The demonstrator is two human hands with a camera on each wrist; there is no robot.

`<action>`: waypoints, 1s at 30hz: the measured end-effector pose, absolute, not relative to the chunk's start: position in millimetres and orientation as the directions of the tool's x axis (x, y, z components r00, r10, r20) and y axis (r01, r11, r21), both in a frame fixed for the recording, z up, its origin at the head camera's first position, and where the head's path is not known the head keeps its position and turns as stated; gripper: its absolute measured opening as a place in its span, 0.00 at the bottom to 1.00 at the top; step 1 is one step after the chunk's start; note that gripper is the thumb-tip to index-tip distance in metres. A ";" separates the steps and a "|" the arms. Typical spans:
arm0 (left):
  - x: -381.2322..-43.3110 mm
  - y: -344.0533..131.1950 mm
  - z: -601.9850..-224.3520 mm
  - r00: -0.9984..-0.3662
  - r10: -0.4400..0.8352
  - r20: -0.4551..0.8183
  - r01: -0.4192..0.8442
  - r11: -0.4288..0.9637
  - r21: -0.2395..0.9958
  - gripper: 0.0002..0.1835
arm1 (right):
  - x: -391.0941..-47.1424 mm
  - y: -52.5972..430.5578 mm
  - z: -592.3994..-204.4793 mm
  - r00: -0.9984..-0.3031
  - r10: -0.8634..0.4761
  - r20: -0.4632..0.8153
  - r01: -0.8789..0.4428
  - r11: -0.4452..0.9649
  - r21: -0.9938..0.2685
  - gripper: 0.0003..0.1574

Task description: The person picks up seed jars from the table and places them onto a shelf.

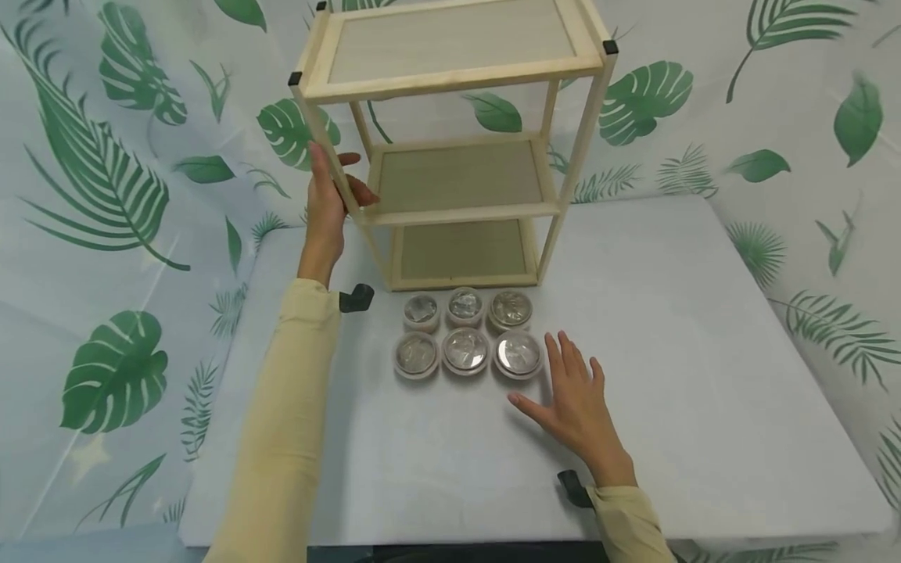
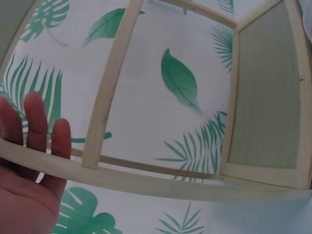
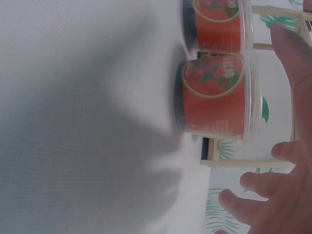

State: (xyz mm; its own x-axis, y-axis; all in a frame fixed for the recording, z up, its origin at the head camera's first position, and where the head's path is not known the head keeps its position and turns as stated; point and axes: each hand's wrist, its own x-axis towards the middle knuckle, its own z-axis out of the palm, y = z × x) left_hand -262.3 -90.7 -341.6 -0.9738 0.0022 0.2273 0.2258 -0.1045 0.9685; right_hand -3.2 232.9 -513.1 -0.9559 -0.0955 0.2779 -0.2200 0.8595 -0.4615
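Note:
A three-tier wooden shelf (image 1: 457, 80) stands upright at the back of the white table. My left hand (image 1: 328, 211) grips its left front post (image 2: 146, 184) near the middle tier, the fingers passing behind the wood in the left wrist view. Before the shelf sit several round tubs with clear lids, in two rows of three. My right hand (image 1: 580, 407) hovers with fingers spread beside the front-right tub (image 1: 518, 353), apart from it and holding nothing. The right wrist view shows that tub's orange-red label (image 3: 214, 97) with green leaf print.
White cloth covers the table (image 1: 704, 375), which reaches out to both sides of the tubs. Leaf-printed sheets (image 1: 831, 234) hang behind and at the sides. Dark wrist camera mounts (image 1: 357, 298) stick out from both cuffs. The table's front edge lies near the body.

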 end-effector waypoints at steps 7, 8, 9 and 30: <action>-270.2 -88.4 -347.9 -0.971 -0.074 0.227 0.235 -0.124 0.964 0.36 | -9.2 231.6 -513.7 -0.946 -0.099 0.310 -0.239 0.858 -0.454 0.70; -271.4 -87.2 -349.2 -0.970 -0.079 0.228 0.237 -0.135 0.962 0.36 | -9.9 231.5 -514.0 -0.945 -0.097 0.314 -0.240 0.856 -0.459 0.70; -272.6 -85.9 -350.5 -0.970 -0.085 0.230 0.240 -0.150 0.959 0.35 | -10.6 231.3 -514.4 -0.944 -0.095 0.315 -0.240 0.853 -0.463 0.70; -280.0 -70.7 -360.1 -0.941 -0.203 0.270 0.310 -0.197 0.930 0.32 | -31.8 217.1 -521.1 -0.966 -0.066 0.251 -0.199 0.807 -0.556 0.57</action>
State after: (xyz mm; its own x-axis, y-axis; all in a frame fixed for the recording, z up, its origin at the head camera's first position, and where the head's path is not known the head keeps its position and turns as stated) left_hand -280.0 -70.7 -360.1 -0.9412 -0.2028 0.2703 0.3096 -0.1969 0.9303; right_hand -31.8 217.1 -521.1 -0.9658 -0.0659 0.2508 -0.1994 0.8070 -0.5559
